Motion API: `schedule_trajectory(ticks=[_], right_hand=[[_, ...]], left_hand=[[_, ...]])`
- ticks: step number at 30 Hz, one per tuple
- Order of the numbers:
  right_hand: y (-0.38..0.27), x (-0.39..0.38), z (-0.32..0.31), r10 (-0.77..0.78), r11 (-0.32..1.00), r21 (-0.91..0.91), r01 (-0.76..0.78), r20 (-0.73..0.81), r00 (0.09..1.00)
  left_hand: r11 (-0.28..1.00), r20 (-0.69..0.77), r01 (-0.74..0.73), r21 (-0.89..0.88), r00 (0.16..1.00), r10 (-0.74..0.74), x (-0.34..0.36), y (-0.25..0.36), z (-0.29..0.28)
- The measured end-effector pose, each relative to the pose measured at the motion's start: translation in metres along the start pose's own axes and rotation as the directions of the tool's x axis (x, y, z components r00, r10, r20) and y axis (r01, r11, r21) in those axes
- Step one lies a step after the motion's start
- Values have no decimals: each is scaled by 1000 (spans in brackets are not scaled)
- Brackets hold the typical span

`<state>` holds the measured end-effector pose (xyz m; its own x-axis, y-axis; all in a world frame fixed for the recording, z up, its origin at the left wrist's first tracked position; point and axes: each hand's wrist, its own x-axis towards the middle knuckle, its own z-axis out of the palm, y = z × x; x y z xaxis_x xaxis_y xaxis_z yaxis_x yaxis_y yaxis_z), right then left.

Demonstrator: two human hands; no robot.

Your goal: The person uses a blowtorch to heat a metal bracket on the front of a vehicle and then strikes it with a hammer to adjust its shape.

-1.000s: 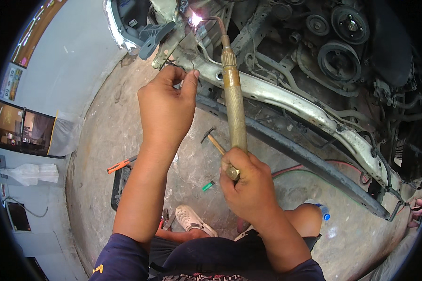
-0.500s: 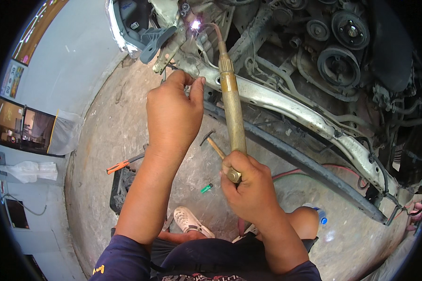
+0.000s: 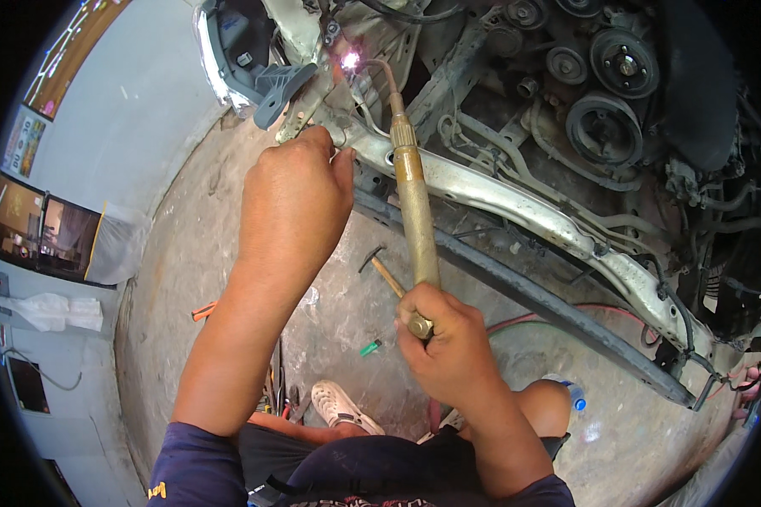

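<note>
My right hand [image 3: 445, 345] is wrapped round the lower end of a brass gas welding torch [image 3: 415, 211]. The torch's bent copper tip points up and left, with a bright pinkish-white glow [image 3: 351, 60] at its end against the car's bare metal front frame. My left hand [image 3: 294, 198] is closed just in front of the silver cross rail [image 3: 490, 200], below the glow. A thin wire-like line curves up beside its fingertips; what the fingers pinch is hidden. Left of the glow stands a grey bracket [image 3: 279, 91] beside a headlight with a chrome edge [image 3: 216, 72].
Engine pulleys [image 3: 624, 63] and hoses lie to the right behind the rail. A long dark bar [image 3: 550, 308] runs below it. On the concrete floor are a hammer [image 3: 386, 275], a green lighter [image 3: 370, 347], red and green hoses, hand tools [image 3: 286, 397] and a blue-capped bottle [image 3: 577, 397].
My left hand has shifted slightly left and down, its forearm now covering more of the orange-handled tool. The torch stays in my right hand, its glowing tip slightly lower in view.
</note>
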<state>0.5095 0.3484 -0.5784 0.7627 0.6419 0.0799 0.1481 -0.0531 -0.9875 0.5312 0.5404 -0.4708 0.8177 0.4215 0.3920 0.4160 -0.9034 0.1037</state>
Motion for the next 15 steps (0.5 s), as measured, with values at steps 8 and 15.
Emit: schedule_trajectory(ticks=[8, 15], right_hand=[[2, -1, -3, -14, 1000, 14, 14, -1, 1000], [3, 0, -3, -11, 1000, 17, 11, -6, 1000]], left_hand=[[994, 49, -69, 89, 997, 65, 8, 4, -10], [992, 93, -44, 120, 995, 33, 12, 6, -17]])
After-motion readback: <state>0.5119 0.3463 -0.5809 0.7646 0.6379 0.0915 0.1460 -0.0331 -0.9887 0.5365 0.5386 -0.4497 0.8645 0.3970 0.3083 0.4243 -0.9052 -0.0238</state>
